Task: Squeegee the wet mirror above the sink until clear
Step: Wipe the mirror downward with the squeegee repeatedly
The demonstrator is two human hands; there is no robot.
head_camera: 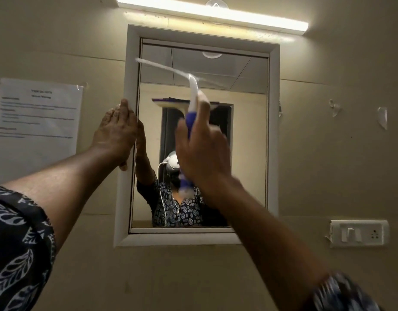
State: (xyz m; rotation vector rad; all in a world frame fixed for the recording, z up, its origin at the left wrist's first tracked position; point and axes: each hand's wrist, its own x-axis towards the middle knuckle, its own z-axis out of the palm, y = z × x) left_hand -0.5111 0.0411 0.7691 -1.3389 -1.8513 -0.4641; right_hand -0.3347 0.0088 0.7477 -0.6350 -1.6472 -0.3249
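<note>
- Beige wall (328,153) with faint horizontal seams.
- Lit tube light (212,15) near its top edge.
- Printed paper notice (36,113) taped at left.
- White switch plate (358,233) with socket, lower right.
- Torn tape scraps (382,117) at right.

A tube light (212,15) glares overhead, warm dimness elsewhere; the right hand (202,151) (sleeve (341,292) too) is blurred.

A raised frame (274,131) bounds the glass (249,153) on all sides. The left hand (117,131) blocks its left edge; glass right of the squeegee (192,115) is unobstructed.
</note>
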